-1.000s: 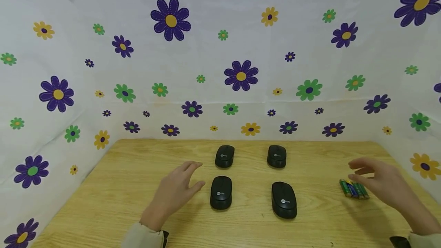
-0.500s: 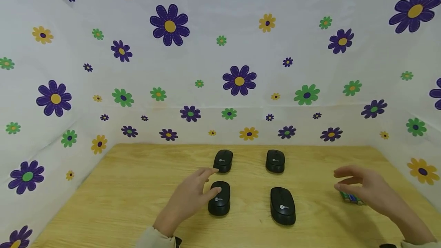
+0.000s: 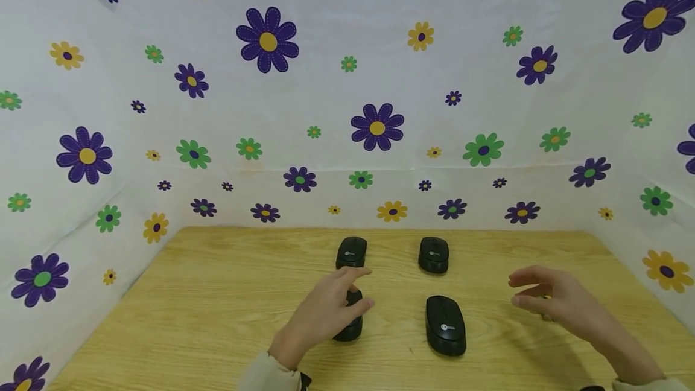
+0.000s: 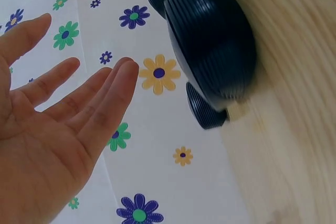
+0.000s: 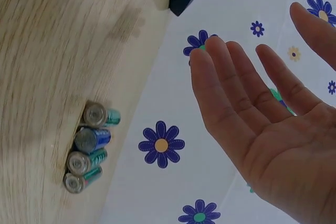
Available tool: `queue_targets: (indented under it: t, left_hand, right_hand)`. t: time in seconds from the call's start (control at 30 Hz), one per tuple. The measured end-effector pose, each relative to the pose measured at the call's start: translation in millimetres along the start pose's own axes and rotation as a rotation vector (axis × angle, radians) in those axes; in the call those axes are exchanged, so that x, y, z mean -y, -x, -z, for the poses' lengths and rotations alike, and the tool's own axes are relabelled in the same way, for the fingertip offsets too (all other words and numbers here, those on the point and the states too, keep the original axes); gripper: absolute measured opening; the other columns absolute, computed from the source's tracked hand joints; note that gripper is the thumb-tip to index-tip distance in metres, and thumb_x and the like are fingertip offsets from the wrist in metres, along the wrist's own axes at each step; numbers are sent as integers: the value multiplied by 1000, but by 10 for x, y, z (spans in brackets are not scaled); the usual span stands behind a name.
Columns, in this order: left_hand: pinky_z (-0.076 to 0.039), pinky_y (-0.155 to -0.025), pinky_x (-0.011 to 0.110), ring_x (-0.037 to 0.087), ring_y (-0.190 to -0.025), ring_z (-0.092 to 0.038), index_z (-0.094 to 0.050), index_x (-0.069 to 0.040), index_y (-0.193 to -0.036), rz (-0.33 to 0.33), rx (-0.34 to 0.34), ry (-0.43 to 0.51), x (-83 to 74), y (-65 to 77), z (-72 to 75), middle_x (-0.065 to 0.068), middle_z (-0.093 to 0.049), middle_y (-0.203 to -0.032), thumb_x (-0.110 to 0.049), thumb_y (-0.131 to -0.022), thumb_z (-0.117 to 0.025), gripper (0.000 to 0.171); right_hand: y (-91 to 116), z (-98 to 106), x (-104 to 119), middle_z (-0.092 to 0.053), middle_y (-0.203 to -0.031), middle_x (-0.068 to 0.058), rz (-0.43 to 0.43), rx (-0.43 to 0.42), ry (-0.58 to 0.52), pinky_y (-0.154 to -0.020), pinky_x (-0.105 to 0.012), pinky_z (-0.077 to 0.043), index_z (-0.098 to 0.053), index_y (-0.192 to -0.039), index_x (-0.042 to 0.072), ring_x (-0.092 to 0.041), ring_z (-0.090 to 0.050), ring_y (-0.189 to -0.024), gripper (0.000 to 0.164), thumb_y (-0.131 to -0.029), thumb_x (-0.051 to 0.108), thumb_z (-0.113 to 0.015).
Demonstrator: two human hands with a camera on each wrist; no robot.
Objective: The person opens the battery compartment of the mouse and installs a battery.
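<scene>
Fingers loosely extended, my left hand hovers over the near left black computer mouse and hides part of it. The left wrist view shows that palm with nothing in it, and a dark mouse beyond the fingers. On the right, my right hand is held above the table with relaxed fingers, also holding nothing. Beneath it lies a row of several batteries, green ones and a blue one, mostly covered by the hand in the head view. The near right mouse sits between the hands.
Two more black mice stand farther back, a left one and a right one. The wooden table is enclosed at the back and sides by a white flower-print cloth.
My left hand has moved right, from beside the near left mouse to over it. My right hand has shifted left, now covering most of the batteries from the head camera.
</scene>
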State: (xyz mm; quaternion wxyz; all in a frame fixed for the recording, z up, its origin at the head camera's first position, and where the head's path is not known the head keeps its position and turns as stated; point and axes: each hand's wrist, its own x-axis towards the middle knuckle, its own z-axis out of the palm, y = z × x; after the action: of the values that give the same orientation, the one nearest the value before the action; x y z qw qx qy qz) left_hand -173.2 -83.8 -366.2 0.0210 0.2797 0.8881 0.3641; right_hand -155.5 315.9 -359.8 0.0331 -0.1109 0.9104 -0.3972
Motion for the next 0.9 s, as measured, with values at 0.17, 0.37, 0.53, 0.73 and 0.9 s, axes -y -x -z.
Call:
queue_targets:
  t: [0.17,0.37,0.53,0.73,0.9]
  left_hand:
    - [-58,-76,29,32,-110,-64,-55,-5,-143,18,22,86,-20,-36,-65,14,-57,-139,-25,-100,-68,49]
    - [-58,-82,33,28,-112,-64,-56,-9,-144,78,49,138,-71,-62,-155,7,-55,-143,-25,-99,-69,49]
    - [-58,-86,37,24,-109,-65,-56,-10,-143,84,65,188,-90,-82,-196,7,-56,-144,-27,-100,-67,48]
    - [-60,-82,35,24,-105,-67,-58,-5,-141,102,74,272,-85,-133,-237,14,-60,-137,-25,-103,-61,43]
    - [-63,-74,32,27,-100,-68,-59,-4,-139,163,75,480,-107,-218,-346,13,-63,-129,-25,-105,-58,40]
  right_hand:
    - [-34,-86,24,-64,-119,-28,-15,32,-51,-70,-29,-60,-56,-126,-16,-29,-69,-96,41,-96,9,-69]
    - [-51,-168,12,-63,-119,-30,-26,67,-141,-74,-35,-63,-53,-127,-19,-33,-69,-98,44,-95,8,-68]
    - [-72,-232,8,-61,-120,-33,-10,106,-192,-74,-40,-64,-51,-127,-20,-37,-68,-100,46,-96,9,-68]
    - [-128,-291,44,-60,-124,-32,-50,154,-253,-76,-43,-64,-49,-131,-19,-36,-66,-104,50,-97,14,-67]
    - [-142,-260,26,-56,-127,-36,-67,201,-303,-76,-44,-64,-43,-133,-21,-38,-65,-106,53,-99,13,-65]
